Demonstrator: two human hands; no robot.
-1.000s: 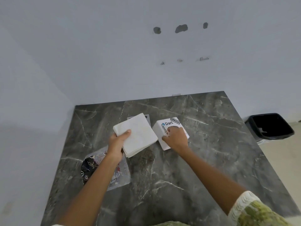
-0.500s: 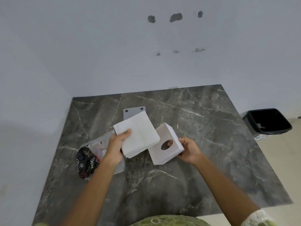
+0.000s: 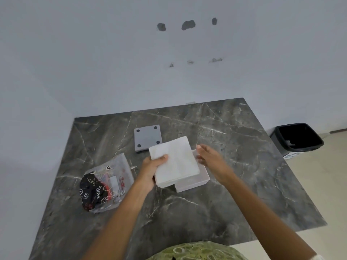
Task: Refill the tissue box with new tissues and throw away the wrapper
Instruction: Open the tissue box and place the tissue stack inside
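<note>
A dark marble table carries a white box. A grey square lid lies behind the box, a crumpled plastic wrapper to its left.

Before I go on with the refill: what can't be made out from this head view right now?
- Tissue box: its inside is covered by the tissue stack in the left hand.
- Right hand: motion-blurred; contact with the box unclear.
- Wrapper: print too small, crumpled.
- Bin: contents dark.
</note>
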